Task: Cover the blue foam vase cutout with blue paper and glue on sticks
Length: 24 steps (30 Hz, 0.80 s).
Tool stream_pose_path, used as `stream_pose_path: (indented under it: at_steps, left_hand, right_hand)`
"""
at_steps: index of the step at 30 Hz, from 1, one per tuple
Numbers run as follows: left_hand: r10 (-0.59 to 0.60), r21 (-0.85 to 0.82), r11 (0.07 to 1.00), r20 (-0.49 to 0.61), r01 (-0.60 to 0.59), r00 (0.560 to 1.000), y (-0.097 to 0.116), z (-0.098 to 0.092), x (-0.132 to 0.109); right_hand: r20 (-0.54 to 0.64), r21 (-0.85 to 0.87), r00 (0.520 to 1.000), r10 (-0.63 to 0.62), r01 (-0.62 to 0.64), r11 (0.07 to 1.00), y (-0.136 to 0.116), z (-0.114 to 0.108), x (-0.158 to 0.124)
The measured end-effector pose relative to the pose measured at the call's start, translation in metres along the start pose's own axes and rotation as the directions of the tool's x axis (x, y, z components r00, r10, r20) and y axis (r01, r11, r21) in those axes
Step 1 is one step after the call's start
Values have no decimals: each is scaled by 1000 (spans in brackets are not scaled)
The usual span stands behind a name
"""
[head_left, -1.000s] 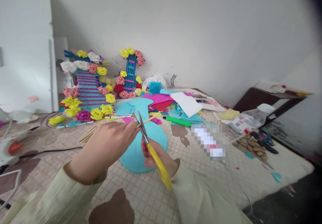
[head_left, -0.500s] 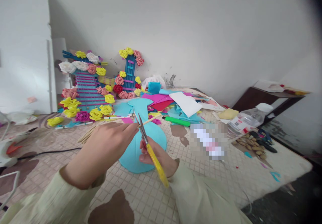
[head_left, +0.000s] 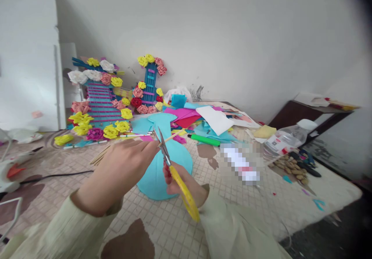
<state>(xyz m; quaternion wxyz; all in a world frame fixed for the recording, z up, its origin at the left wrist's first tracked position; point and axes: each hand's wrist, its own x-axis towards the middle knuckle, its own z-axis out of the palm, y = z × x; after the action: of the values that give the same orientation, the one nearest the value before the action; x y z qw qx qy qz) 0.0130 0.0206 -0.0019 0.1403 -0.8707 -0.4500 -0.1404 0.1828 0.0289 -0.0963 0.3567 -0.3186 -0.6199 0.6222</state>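
My right hand (head_left: 186,183) grips a pair of scissors (head_left: 181,187) with yellow handles, its metal blades pointing up and away from me. Between those blades crosses a thin pale wooden stick (head_left: 172,136). The near end of this stick is pinched in the fingers of my left hand (head_left: 128,170), which is closed with its back toward me. Under both hands lies a light-blue guitar-shaped cutout (head_left: 177,154), round at the near end with a narrower neck at the far end. My fingertips on the left are partly hidden.
Flower-trimmed panels (head_left: 104,104) lean at the back left. Coloured paper (head_left: 186,115) is heaped behind the cutout, near a green marker (head_left: 205,140). Several loose sticks (head_left: 100,155) and a glue gun (head_left: 17,170) lie left. A plastic bottle (head_left: 286,138) and peanuts (head_left: 290,168) are right.
The yellow handles have swung slightly right and turned, and my right hand has shifted a little with them. My left hand keeps its hold on the stick almost unmoved.
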Motion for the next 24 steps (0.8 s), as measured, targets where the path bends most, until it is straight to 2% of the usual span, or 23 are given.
stream_pose_path:
  at_steps: [3, 6, 9, 11, 14, 18, 24]
  left_hand:
    - [-23, 32, 999, -21, 23, 1000, 1, 2, 0]
    - [-1, -78, 997, -74, -5, 997, 1, 0, -4]
    - [68, -149, 985, -105, -83, 992, 2, -5, -10]
    - [101, -192, 973, -136, -126, 986, 2, -8, -13]
    - [123, -254, 953, -167, -163, 978, 5, -12, -15]
    - [151, -240, 950, -208, -200, 966, 6, -17, -15]
    - [160, -166, 964, -255, -206, 954, 6, -16, -20]
  right_hand:
    - [-51, -82, 998, -32, 27, 996, -7, -1, -3]
    - [-95, -250, 982, -165, 137, 959, -9, -2, -3]
    - [-163, -433, 925, -343, 245, 867, -4, -4, -2]
    - [-187, -522, 895, -406, 259, 813, 0, -6, -1]
    - [-204, -613, 871, -447, 242, 752, 4, -7, -2]
    - [-179, -631, 850, -495, 287, 721, 4, -6, -5]
    - [-181, -623, 881, -436, 240, 744, 1, -1, -8]
